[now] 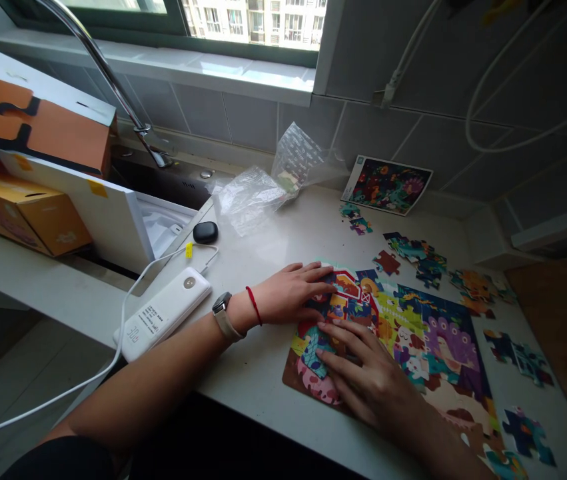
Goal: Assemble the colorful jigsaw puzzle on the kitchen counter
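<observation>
Left hand (288,293): open, flat on the puzzle (428,333) near its left edge, steadying it.
Right hand (370,383): open, fingers pressing the puzzle flat.
Loose pieces (420,257): beyond the puzzle, within reach.

A white power bank (163,312) lies at the left edge of the worktop (258,367), a black case (205,232) behind it, plastic bags (258,193) at the back.

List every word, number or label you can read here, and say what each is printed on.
Nothing can be read for certain.
Power bank: grey printed lines, too small to read.
Plastic bag: white print, blurred.
Reference card: a picture; any words are too small.
Orange box: a puzzle-piece shape, no legible words.
Jigsaw puzzle: pictures only, no words seen.
</observation>
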### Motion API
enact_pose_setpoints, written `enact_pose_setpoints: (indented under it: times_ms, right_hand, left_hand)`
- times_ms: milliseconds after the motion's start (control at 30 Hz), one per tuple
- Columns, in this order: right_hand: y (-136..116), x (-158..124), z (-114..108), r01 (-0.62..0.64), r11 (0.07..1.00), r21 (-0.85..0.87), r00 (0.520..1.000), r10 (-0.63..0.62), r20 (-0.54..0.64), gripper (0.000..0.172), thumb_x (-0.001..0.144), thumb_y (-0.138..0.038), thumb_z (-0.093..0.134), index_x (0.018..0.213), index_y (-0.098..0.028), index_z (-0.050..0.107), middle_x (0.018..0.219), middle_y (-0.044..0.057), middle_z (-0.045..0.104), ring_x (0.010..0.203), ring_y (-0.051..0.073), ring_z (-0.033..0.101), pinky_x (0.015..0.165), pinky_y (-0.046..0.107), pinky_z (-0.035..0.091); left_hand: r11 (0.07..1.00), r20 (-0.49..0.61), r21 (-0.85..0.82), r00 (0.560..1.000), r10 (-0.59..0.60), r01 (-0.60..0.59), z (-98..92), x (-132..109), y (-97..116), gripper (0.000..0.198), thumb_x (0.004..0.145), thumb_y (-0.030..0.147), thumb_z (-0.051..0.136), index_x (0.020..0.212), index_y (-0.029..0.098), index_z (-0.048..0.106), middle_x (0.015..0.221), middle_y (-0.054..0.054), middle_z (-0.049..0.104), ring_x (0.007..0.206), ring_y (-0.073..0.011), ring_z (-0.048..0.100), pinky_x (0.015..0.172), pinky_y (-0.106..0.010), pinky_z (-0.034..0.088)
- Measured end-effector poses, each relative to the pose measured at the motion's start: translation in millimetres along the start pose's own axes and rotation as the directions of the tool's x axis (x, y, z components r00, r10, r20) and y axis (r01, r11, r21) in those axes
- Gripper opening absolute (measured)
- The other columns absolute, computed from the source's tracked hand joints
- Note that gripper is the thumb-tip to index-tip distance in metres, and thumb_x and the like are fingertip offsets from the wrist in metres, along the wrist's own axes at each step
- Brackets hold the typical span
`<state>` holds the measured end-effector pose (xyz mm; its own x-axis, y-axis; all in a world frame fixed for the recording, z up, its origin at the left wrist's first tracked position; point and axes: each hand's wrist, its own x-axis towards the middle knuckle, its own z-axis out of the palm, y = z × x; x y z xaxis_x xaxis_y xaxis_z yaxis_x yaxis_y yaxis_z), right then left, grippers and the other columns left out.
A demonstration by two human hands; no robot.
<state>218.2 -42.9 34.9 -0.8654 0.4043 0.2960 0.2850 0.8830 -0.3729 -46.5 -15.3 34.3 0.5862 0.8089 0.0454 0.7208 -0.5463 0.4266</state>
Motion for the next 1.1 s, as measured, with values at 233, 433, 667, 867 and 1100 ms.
enact_pose_setpoints:
  times_ms: [233,433,667,867,1100]
  right_hand:
    - [-10,2,5,-0.033,0.999,-0.035,0.999,0.034,0.022,0.028,0.096,-0.034,0.072,0.124,-0.03,0.076,0.159,0.015,0.049,0.146,0.038,0.048,0.111,0.062,0.053]
    - [-11,4,13,-0.032,0.999,-0.029,0.999,0.032,0.013,0.032,0.096,-0.028,0.072,0.128,-0.033,0.074,0.171,0.01,0.033,0.155,0.04,0.035,0.115,0.068,0.046]
    - [-12,3,12,-0.036,0.999,0.001,0.999,0.036,0.038,0.031,0.098,-0.027,0.068,0.128,-0.031,0.074,0.173,0.011,0.029,0.158,0.041,0.03,0.115,0.07,0.044]
    - [-7,5,-3,-0.045,0.991,0.123,0.992,0.058,-0.11,0.034,0.098,-0.017,0.064,0.129,-0.028,0.072,0.159,0.013,0.049,0.149,0.035,0.046,0.117,0.061,0.048]
    - [6,5,-20,-0.211,0.953,0.219,0.917,0.271,-0.293,0.022,0.098,-0.02,0.063,0.113,-0.029,0.077,0.131,0.009,0.069,0.126,0.031,0.064,0.106,0.054,0.055]
  left_hand:
    - [0.999,-0.043,0.047,0.999,0.014,-0.012,6.2,-1,3,0.05,0.102,0.041,0.065,0.147,0.02,0.058,0.165,-0.019,0.042,0.151,-0.0377,0.043,0.118,-0.054,0.043]
    - [0.999,-0.054,0.045,0.998,0.006,-0.004,5.1,-1,5,0.048,0.103,0.037,0.064,0.147,0.02,0.058,0.165,-0.018,0.043,0.151,-0.0367,0.043,0.116,-0.052,0.045]
    - [0.998,-0.05,0.067,0.999,0.002,0.002,7.0,-1,4,0.052,0.101,0.039,0.066,0.149,0.022,0.057,0.164,-0.016,0.045,0.151,-0.0354,0.043,0.116,-0.049,0.045]
    - [0.998,-0.052,0.058,0.999,0.008,-0.005,6.0,-2,5,0.054,0.101,0.043,0.068,0.148,0.019,0.058,0.164,-0.018,0.043,0.15,-0.0387,0.044,0.117,-0.054,0.044]
    - [0.999,-0.12,0.019,0.992,0.032,-0.03,2.9,0,5,0.045,0.101,0.042,0.068,0.139,0.018,0.065,0.156,-0.018,0.054,0.138,-0.0339,0.056,0.113,-0.049,0.049]
